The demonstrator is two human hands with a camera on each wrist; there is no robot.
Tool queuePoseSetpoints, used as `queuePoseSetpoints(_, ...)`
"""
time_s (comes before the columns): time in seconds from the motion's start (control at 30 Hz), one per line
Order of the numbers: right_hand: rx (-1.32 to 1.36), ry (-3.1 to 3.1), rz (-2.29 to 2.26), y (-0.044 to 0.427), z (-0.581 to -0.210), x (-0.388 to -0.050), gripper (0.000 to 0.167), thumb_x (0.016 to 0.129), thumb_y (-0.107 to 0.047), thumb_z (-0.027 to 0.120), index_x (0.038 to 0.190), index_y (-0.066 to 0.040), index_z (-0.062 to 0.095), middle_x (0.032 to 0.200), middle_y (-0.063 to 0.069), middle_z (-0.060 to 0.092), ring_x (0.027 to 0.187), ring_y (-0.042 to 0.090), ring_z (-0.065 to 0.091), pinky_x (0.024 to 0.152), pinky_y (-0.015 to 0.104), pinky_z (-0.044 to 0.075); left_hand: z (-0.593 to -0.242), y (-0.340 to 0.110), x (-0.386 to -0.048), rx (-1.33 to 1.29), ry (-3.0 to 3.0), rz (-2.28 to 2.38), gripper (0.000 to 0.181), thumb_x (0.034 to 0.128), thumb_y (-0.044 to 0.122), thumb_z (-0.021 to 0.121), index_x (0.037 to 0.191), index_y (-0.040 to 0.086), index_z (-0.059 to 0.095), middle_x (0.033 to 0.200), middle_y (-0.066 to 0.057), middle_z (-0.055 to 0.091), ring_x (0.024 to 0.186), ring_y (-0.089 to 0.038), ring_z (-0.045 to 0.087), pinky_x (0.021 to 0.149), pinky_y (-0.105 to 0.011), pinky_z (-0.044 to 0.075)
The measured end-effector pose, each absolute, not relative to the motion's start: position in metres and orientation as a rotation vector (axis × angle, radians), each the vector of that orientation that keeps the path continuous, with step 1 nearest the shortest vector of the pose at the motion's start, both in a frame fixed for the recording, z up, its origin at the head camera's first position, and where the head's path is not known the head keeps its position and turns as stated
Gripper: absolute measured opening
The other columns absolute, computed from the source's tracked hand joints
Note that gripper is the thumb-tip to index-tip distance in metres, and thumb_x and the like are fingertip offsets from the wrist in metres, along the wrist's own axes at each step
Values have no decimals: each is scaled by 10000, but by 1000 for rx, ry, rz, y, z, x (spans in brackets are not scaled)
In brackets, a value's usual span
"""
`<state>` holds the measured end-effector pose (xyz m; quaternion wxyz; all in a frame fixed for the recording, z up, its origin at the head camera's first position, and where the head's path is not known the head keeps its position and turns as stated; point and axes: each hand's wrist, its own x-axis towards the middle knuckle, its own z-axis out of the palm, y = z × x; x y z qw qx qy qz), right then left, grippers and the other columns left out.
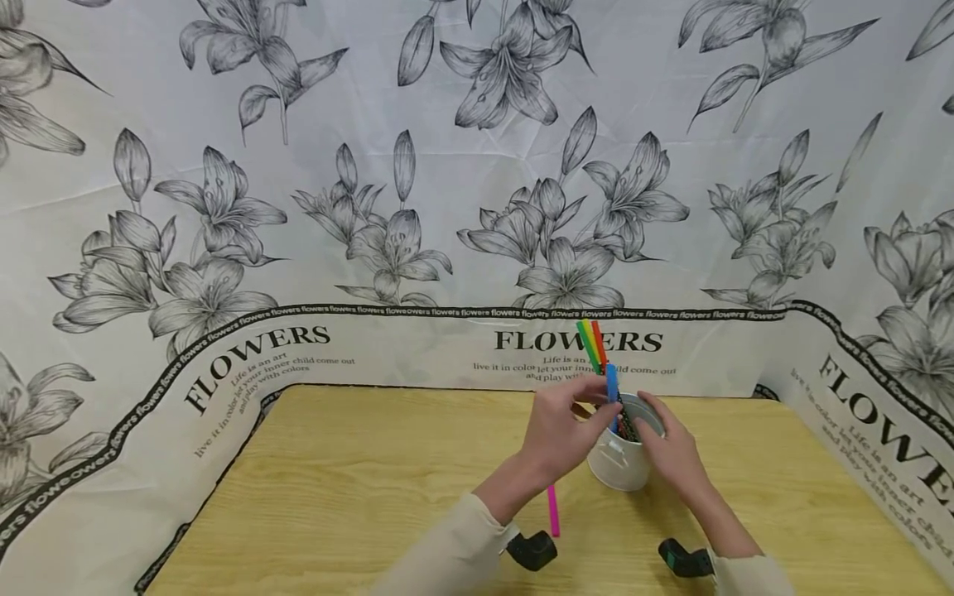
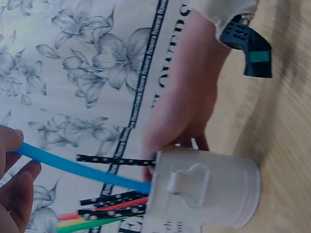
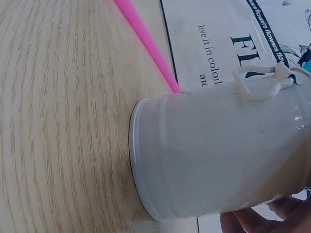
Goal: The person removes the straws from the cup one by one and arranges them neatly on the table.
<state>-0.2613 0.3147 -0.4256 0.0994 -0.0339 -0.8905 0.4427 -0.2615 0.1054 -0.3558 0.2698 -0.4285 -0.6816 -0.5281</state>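
A small white metal bucket (image 1: 619,470) stands upright on the table, a wire handle on its side. My left hand (image 1: 557,424) pinches the upper part of a blue straw (image 2: 77,167), whose lower end is inside the bucket. My right hand (image 1: 676,454) grips the bucket at its right side, near the rim; in the right wrist view only its fingertips (image 3: 255,221) show. Black straws with white dots (image 2: 116,160) stick out of the bucket, with a green straw (image 2: 97,224), a yellow one and a red one leaning beside them. Their lower ends are hidden.
A pink straw (image 1: 553,511) lies on the wooden table (image 1: 358,488) left of the bucket, partly beneath my left arm. White cloth (image 1: 417,348) printed with flowers hangs behind the table and along both sides.
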Motion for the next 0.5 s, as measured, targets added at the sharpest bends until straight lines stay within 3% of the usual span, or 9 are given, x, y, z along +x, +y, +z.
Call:
queuePoseSetpoints(0.2,-106,-2621,1283,315,-426,-263,550,1031,-317,421,1527,-121,288,1399,339,392,1202,500,436,909,606,401,-329,92,-264,-1130,-1715,-1625,278,841,8,748,1024,29,539,895,-122,695,812,-150,684,617,-204,541)
queuePoseSetpoints(0.37,-120,-2625,1292,314,-425,-261,552,1030,-314,423,1533,-136,282,1405,341,383,1212,512,424,912,620,395,-299,72,-264,-1068,-1630,-1671,170,818,-69,735,896,-47,585,827,-180,668,712,-278,670,590,-322,566)
queuePoseSetpoints(0.5,-129,-2636,1307,313,-424,-260,557,1032,-323,413,1537,-137,270,1420,340,366,1232,517,404,931,632,382,-287,52,-272,-1012,-1608,-1729,127,840,-61,716,924,-56,622,839,-178,684,723,-257,676,626,-344,569)
